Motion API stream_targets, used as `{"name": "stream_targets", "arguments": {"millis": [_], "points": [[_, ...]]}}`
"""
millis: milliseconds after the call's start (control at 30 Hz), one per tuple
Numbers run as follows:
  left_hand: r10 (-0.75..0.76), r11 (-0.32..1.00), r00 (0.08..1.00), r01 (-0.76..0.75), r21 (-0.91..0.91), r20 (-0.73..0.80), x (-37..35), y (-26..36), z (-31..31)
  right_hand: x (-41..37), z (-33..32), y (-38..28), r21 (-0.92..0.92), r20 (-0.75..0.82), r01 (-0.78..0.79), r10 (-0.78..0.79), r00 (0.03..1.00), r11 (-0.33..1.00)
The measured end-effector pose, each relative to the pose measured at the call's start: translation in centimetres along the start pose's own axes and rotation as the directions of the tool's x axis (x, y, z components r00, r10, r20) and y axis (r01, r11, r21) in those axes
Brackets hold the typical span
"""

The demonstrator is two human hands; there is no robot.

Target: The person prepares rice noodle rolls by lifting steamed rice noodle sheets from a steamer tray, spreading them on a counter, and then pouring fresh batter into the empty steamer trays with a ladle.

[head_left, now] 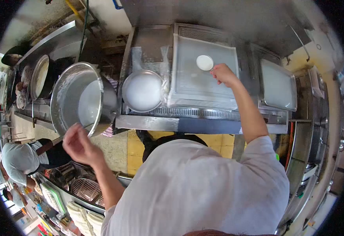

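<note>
My right hand (224, 74) is closed round the handle of a small round ladle (205, 62) full of white liquid. The ladle is above a rectangular frame covered with pale cloth (195, 84). To its left, a round metal bowl (142, 91) of white liquid sits on the metal counter. My left hand (81, 144), blurred, is in front of the rim of a large, deep metal pot (97, 84) with white liquid inside. Its fingers are loosely curled and apart, with no held thing visible.
A second rectangular tray (279, 84) with a pale surface lies at the right. Another pan (41, 76) stands at the far left. Behind me on the left are co-workers, one in a white shirt (20, 157), and a wire rack (86, 188).
</note>
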State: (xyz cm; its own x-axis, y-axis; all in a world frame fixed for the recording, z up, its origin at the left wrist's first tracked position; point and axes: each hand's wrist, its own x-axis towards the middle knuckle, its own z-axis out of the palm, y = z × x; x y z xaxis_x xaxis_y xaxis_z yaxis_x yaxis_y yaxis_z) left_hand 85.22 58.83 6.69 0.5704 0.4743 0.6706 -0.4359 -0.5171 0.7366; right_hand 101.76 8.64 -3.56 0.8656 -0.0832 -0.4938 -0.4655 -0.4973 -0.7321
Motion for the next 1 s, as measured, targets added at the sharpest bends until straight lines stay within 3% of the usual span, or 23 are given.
{"name": "stream_targets", "arguments": {"millis": [33,100,167,233,267,333,767,833,867,933,967,1000], "points": [[-0.033,0.999,0.992,0.032,0.006,0.121,-1.3,0.7,2.0,0.8,-0.2,1.8,0.03,-0.027,0.016,-0.016,1.0,0.999],[-0.262,0.961,0.911,0.278,-0.005,0.318,-4.0,1.8,5.5,1.7,-0.6,4.5,0.069,-0.062,0.01,-0.006,0.998,0.998],[-0.256,0.963,0.878,0.269,0.027,0.405,-5.7,2.7,8.2,2.5,-0.7,6.7,0.109,-0.096,0.005,0.005,0.995,0.994],[-0.134,0.991,0.778,0.09,0.101,0.614,-7.0,2.9,9.9,3.6,-0.7,8.5,0.146,-0.159,-0.012,0.036,0.987,0.989],[-0.132,0.991,0.775,0.088,0.101,0.618,-7.5,3.0,10.5,4.1,-0.7,9.3,0.151,-0.16,-0.014,0.038,0.986,0.988],[-0.147,0.989,0.711,0.112,0.096,0.687,-8.4,3.1,11.4,4.6,-0.9,10.3,-0.065,-0.193,0.003,-0.015,0.981,0.998],[-0.114,0.991,0.583,0.128,0.048,0.804,-9.6,-1.1,12.7,0.7,0.3,9.6,0.007,-0.381,-0.124,0.117,0.917,0.992],[-0.126,0.988,0.577,0.149,0.048,0.807,-9.4,-1.7,12.4,-0.1,0.1,9.4,-0.182,-0.392,-0.166,0.083,0.916,0.969],[-0.141,0.985,0.571,0.162,0.057,0.809,-9.4,-2.1,12.2,0.5,0.1,10.6,-0.188,-0.399,-0.173,0.086,0.913,0.967],[-0.16,0.98,0.569,0.188,0.062,0.807,-9.5,-3.3,11.8,2.9,0.2,14.6,-0.358,-0.442,-0.087,-0.087,0.893,0.93],[-0.181,0.976,0.566,0.206,0.075,0.804,-9.6,-3.9,11.6,2.6,0.2,14.4,-0.364,-0.445,-0.094,-0.085,0.891,0.927],[-0.183,0.974,0.564,0.215,0.072,0.805,-9.5,-4.4,11.5,2.0,0.2,14.1,-0.484,-0.442,-0.107,-0.137,0.887,0.868]]}}
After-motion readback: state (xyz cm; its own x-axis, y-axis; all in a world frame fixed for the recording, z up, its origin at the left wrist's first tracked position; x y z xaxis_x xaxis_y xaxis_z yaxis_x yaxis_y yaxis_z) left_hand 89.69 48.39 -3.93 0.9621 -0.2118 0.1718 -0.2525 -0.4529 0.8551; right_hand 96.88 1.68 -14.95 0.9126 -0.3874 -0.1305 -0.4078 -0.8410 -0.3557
